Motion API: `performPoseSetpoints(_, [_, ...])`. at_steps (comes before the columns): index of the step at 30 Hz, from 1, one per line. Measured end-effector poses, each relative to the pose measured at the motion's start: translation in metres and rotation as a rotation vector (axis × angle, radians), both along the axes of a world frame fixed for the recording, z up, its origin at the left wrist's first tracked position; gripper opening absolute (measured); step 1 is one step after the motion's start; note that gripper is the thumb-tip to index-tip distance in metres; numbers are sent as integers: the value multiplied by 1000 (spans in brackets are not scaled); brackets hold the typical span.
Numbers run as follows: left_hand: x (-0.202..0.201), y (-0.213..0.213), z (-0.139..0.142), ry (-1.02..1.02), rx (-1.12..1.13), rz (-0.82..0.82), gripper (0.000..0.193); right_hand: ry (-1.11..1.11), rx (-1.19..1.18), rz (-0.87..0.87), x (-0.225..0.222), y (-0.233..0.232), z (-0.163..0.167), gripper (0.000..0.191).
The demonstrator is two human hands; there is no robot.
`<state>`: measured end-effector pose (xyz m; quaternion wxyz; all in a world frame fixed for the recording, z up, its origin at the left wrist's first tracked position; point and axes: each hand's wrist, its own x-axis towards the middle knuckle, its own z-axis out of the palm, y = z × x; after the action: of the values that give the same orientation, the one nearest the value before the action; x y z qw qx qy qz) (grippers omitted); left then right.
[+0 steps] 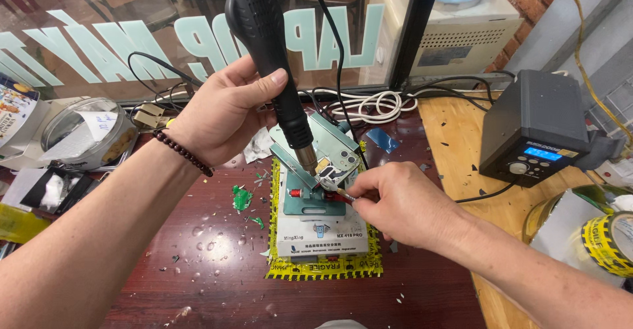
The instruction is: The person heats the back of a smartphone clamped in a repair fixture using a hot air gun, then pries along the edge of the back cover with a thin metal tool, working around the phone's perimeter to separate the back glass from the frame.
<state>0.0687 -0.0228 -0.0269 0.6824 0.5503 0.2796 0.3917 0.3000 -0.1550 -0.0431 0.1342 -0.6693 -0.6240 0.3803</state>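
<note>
My left hand (221, 108) grips a black hot-air gun (267, 52), its metal nozzle pointing down at a pale green phone (343, 154) clamped in a teal holder (306, 200). My right hand (395, 200) pinches a thin red-tipped tool (339, 194) whose point touches the phone's back near the nozzle. The holder stands on a white box (321, 237) edged with yellow tape. A dark bead bracelet (182, 151) is on my left wrist.
A grey rework station (531, 128) with a blue display stands right on the wooden bench. White cables (366, 105) lie behind. A round clear container (86, 134) sits left. Yellow tape roll (606, 240) at right. Glass and green shards litter the dark table (211, 263).
</note>
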Motion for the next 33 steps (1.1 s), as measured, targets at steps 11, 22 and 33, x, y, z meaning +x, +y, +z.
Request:
performPoseSetpoints(11, [3,1,-5,-5,-4,4,13,-6,516,207,11,-8,-29,19])
performPoseSetpoints(22, [-13,0,4,-22,-35,16,12,415,-155,-163,6,6,-22,33])
performPoseSetpoints(33, [-14,0,-3,-45,-26,3,12,382,-135,-121,6,5,-26,32])
